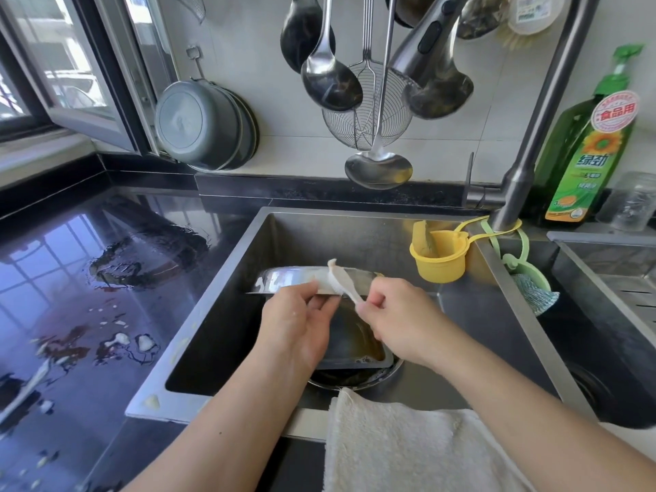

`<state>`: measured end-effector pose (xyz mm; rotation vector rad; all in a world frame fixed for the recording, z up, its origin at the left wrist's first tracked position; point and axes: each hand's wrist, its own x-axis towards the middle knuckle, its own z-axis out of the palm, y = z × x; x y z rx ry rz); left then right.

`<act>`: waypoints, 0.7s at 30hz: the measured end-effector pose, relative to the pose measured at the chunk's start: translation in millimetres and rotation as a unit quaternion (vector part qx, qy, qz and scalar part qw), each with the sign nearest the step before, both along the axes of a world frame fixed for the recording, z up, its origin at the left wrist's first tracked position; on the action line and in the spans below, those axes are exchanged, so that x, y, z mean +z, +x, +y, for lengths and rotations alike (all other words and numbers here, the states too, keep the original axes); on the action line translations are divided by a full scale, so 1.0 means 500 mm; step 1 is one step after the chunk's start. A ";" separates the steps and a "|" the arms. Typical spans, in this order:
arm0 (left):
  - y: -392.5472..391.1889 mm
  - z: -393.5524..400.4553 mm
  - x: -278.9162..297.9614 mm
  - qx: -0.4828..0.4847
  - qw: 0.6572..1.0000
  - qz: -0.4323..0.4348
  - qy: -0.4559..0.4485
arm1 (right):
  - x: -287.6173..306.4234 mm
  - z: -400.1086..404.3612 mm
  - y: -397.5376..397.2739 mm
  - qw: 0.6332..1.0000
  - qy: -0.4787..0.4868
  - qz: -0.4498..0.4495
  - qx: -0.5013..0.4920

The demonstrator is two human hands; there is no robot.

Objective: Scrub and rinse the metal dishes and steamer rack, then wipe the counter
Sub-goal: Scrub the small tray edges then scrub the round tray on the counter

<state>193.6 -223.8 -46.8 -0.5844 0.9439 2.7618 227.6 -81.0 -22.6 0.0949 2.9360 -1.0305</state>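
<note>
Here both hands (296, 321) (397, 314) hold round, shiny metal dish (284, 280).

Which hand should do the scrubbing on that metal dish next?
Right. The right hand already pinches the cloth draped over the dish rim, while the left hand grips that rim, steadying it over the sink.

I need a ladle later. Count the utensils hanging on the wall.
5, maybe more hidden: black ladle at left, steel ladle, wire skimmer, long ladle hanging lowest, and a dark ladle behind the faucet head.
</note>
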 end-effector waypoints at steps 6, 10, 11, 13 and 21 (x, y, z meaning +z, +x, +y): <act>-0.004 0.006 0.004 0.057 0.997 0.006 0.045 | -0.002 0.053 -0.027 0.996 -0.002 -0.003 -0.088; -0.003 0.005 0.004 0.051 0.998 0.002 0.045 | -0.003 0.016 -0.016 0.999 -0.021 0.011 -0.035; -0.001 0.005 0.004 0.048 0.998 0.001 0.042 | -0.003 0.007 -0.013 1.000 -0.017 0.014 -0.021; 0.001 0.003 0.005 0.043 0.998 0.002 0.039 | -0.005 0.012 -0.021 0.999 -0.001 0.013 -0.031; 0.001 -0.003 0.002 0.005 0.999 0.029 0.032 | -0.008 0.024 -0.008 0.999 -0.024 0.001 -0.032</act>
